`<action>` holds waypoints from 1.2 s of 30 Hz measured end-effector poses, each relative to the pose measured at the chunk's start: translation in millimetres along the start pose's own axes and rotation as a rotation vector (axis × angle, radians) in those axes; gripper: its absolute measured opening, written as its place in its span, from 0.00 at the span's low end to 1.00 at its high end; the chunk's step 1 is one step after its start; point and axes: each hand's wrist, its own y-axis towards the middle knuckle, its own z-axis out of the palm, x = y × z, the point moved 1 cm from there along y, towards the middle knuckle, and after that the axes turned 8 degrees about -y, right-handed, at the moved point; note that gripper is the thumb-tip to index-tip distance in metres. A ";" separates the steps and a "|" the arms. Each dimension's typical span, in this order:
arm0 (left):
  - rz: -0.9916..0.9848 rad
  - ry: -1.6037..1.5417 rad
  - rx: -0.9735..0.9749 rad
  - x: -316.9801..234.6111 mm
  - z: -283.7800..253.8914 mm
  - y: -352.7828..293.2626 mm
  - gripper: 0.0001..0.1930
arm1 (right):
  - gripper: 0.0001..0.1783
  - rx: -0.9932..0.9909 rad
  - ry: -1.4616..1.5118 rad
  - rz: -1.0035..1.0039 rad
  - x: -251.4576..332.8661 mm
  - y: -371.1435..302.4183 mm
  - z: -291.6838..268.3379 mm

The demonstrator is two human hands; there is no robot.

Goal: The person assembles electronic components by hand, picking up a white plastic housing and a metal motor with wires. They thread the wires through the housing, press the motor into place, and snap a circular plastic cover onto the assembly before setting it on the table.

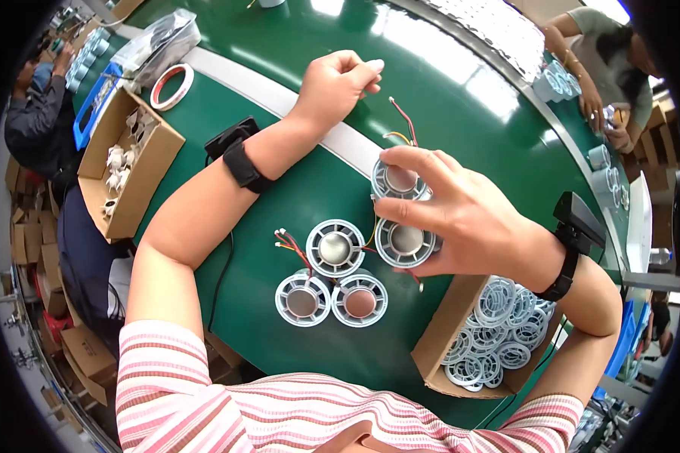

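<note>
My right hand (468, 208) is closed around two round light-blue plastic units, an upper one (400, 180) and a lower one (406, 237), each with a metal disc in its middle. Its index finger and thumb lie across the upper unit. Thin red and yellow wires (408, 124) with a white plug stick up from it. Farther off, my left hand (336, 84) is closed, thumb against fingers; whatever it may pinch is hidden. Left of my right hand, three similar units stand together on the table: one behind (335, 248), two in front (302, 302) (360, 300).
A cardboard box (431, 362) of light-blue plastic rings stands at front right. Another carton (159, 151) with small white parts is at left, beside a tape roll (172, 87) and a plastic bag (159, 45). Co-workers sit at far left and far right along the green table (272, 174).
</note>
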 end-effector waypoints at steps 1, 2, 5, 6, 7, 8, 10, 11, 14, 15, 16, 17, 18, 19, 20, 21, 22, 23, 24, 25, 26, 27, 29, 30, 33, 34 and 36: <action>0.020 0.013 0.029 0.9 2.2 0.0 0.13 | 0.46 0.018 0.046 -0.058 2.4 3.9 6.5; 0.044 0.022 0.061 1.0 3.5 1.1 0.14 | 0.48 0.036 0.087 -0.113 3.3 5.6 11.4; 0.035 0.040 0.048 0.5 -1.8 0.4 0.14 | 0.53 0.090 0.220 -0.113 9.7 6.1 7.8; 0.034 0.055 0.055 0.6 -1.8 0.0 0.14 | 0.55 0.101 0.302 -0.043 11.9 5.1 1.1; 0.023 0.044 0.042 0.7 -2.7 -0.8 0.14 | 0.57 0.106 0.386 0.031 14.4 3.9 -2.2; 0.029 0.048 0.042 0.2 -2.7 -1.5 0.14 | 0.57 0.123 0.393 0.030 15.6 0.7 -3.8; 0.043 0.059 0.046 2.6 -1.8 -0.9 0.14 | 0.60 0.154 0.421 0.188 13.2 -7.8 -6.9; 0.037 0.054 0.039 8.0 -1.9 1.8 0.14 | 0.61 0.165 0.429 0.227 13.7 -8.7 -7.8; 0.171 0.053 0.007 20.9 0.1 8.4 0.13 | 0.56 0.131 0.236 0.261 15.6 -10.9 -10.0; 0.163 0.052 0.002 25.3 -1.6 8.3 0.13 | 0.54 0.121 0.191 0.257 15.9 -11.6 -9.4; 0.140 0.031 0.019 21.2 0.6 8.3 0.14 | 0.53 0.113 0.137 0.265 17.6 -13.5 -11.8; 0.116 0.011 0.035 16.4 2.0 8.3 0.14 | 0.53 0.117 0.044 0.223 19.6 -15.4 -13.1; 0.092 -0.007 0.051 13.0 3.5 7.8 0.15 | 0.53 0.120 -0.048 0.180 21.3 -16.9 -13.7; 0.086 -0.006 0.050 12.6 2.6 7.7 0.15 | 0.54 0.118 -0.135 0.130 22.0 -17.0 -13.6; 0.089 -0.009 0.050 12.2 1.4 7.5 0.14 | 0.54 0.120 -0.128 0.129 22.6 -15.5 -12.8; 0.092 -0.012 0.051 11.9 0.1 7.2 0.14 | 0.52 0.124 -0.141 0.110 24.0 -12.1 -11.1; 0.095 -0.019 0.055 10.5 1.4 6.8 0.14 | 0.50 0.131 -0.156 0.096 25.4 -9.4 -10.1; 0.089 -0.021 0.057 9.3 2.6 6.3 0.14 | 0.48 0.139 -0.172 0.082 26.1 -7.1 -8.6; 0.092 -0.016 0.054 8.1 3.9 5.9 0.14 | 0.48 0.143 -0.168 0.086 25.4 -5.3 -7.0; 0.094 -0.009 0.052 5.5 5.2 5.0 0.14 | 0.49 0.124 -0.181 0.077 24.6 -2.8 -6.4; 0.096 -0.004 0.051 3.6 7.0 4.5 0.13 | 0.50 0.106 -0.194 0.069 23.4 -0.5 -6.0; 0.090 -0.008 0.055 2.4 9.3 4.9 0.13 | 0.50 0.089 -0.209 0.061 22.3 1.1 -6.2; 0.084 -0.015 0.048 3.3 6.0 4.4 0.13 | 0.51 0.081 -0.198 0.081 21.5 8.7 -4.5; 0.082 -0.019 0.044 3.6 4.7 4.0 0.13 | 0.52 0.075 -0.194 0.101 21.3 12.0 -5.0; 0.087 -0.058 0.064 10.5 3.6 6.3 0.14 | 0.52 0.065 -0.164 0.158 21.8 9.7 -5.2; 0.088 -0.071 0.069 11.1 2.5 5.2 0.14 | 0.52 0.050 -0.126 0.188 20.8 6.7 -4.4; 0.078 -0.051 0.051 12.0 -3.5 2.8 0.13 | 0.52 0.038 -0.085 0.210 19.7 3.8 -1.1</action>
